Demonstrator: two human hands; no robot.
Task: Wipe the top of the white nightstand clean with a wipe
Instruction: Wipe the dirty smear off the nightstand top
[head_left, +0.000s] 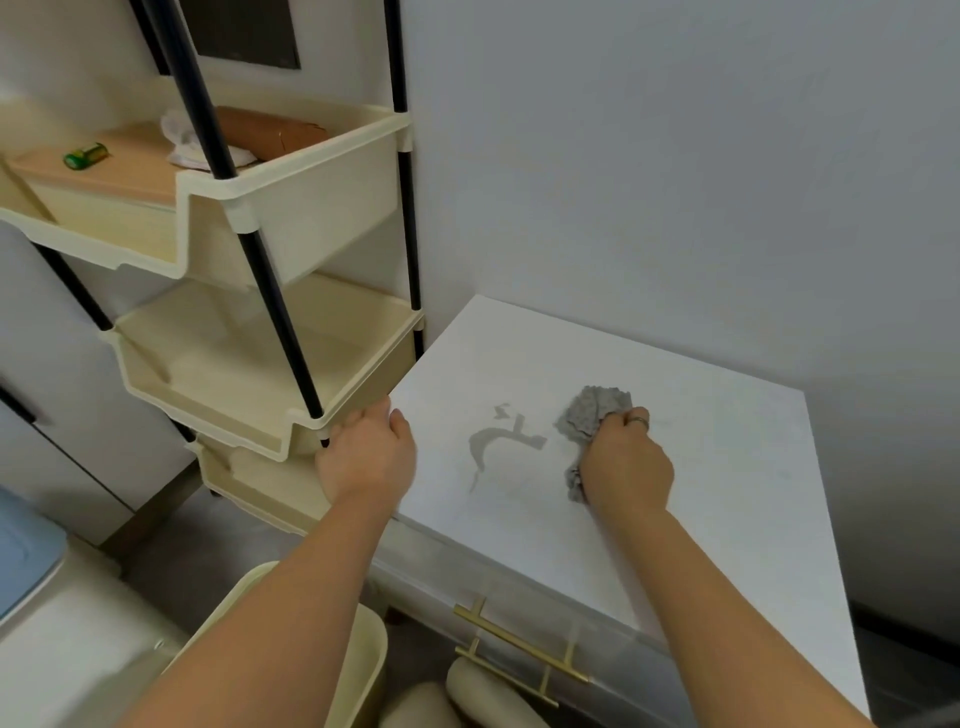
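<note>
Far to the left of the nightstand (727, 493) we see a blue lid (21, 551) low down. Closer to the nightstand, still on its left, stands a cream rack (311, 208) with black poles and three trays that we can see. In the top tray lie a small green thing (85, 155), some white stuff and a brown roll (270, 132). The rack's middle tray sits just beside the nightstand's left edge. In front of the nightstand's left corner, low down, is a cream bin (363, 665).

Our left hand (366, 457) is at the left edge of the nightstand. Its grip is closed on that edge: the thumb lies on the white top and the fingers curl down over the side.

On the top, about in the middle, is a gray wet mark (498, 441). Just right of the mark lies the gray wipe (592, 413), bunched up and touching the top. Our right hand (626, 462) presses down on it, and its grip is clamped on the wipe, with the fingers curled round it. One finger wears a ring (638, 422).

On the front of the nightstand are two gold handles (519, 639). Behind the nightstand is a plain gray wall (675, 182).
</note>
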